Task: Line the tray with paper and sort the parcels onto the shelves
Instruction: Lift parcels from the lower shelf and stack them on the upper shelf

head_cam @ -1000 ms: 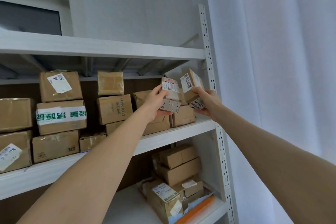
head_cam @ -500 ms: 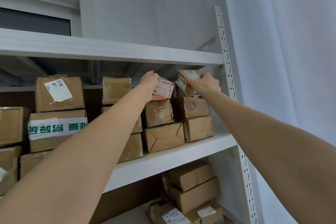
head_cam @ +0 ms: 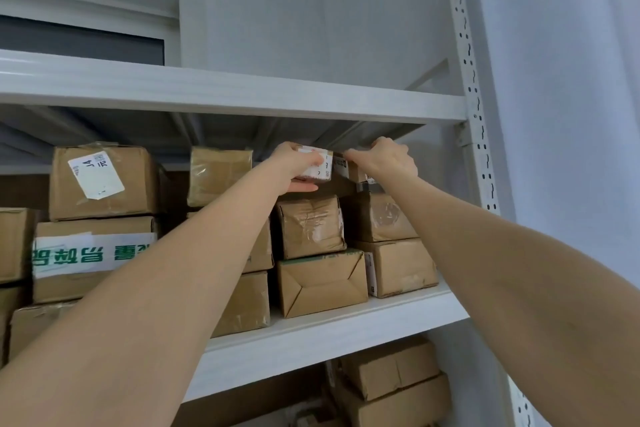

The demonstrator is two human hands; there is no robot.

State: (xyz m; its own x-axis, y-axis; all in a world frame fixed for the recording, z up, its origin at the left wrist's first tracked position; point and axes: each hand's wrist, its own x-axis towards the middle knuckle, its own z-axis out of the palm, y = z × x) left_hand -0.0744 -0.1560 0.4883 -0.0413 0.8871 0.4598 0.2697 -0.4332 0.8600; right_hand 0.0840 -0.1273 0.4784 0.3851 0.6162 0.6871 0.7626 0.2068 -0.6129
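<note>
Head view: white wall [head_cam: 311, 10], grey rack [head_cam: 468, 80], middle shelf [head_cam: 329, 333] packed with brown boxes. At centre, the left hand [head_cam: 294, 166] grips a white-labelled parcel [head_cam: 320, 168], fingers curled over it, thumb beneath. At its 3 o'clock, touching, the right hand [head_cam: 384, 159] curls over a second small parcel [head_cam: 348, 170]. Both are close under the upper shelf [head_cam: 242, 94]. Judgement: seat each flat on its box [head_cam: 310, 225] before letting go, since headroom looks tight.

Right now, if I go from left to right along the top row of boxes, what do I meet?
Box with the J4 label, plain taped box, left hand, small white-labelled parcel, second small parcel, right hand, white shelf post.
</note>
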